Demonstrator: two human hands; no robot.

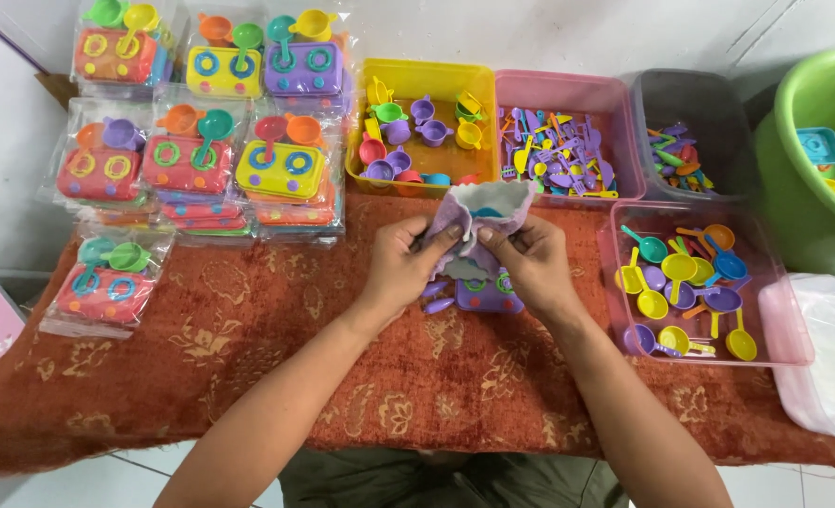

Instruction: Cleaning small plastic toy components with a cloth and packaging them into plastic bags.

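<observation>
Both hands, left [400, 266] and right [533, 261], pinch the mouth of a clear plastic bag [481, 218] open above a purple toy stove [486, 293] on the red cloth [248, 357]. Risk: the thin film may slip or tear while pulled apart. Count: eight bagged stove sets [281, 169], four sorting bins [425, 80], one green basin [817, 94].

One clear plastic bag [481, 218], held open at its mouth and raised just above the worktop, mid-scene. Film crumpled, mouth facing far side. Contents show through: a purple toy stove [486, 293] with green and blue ring burners low in the bag, and small purple utensils [434, 297] beside it at left. Bag not sealed.
</observation>
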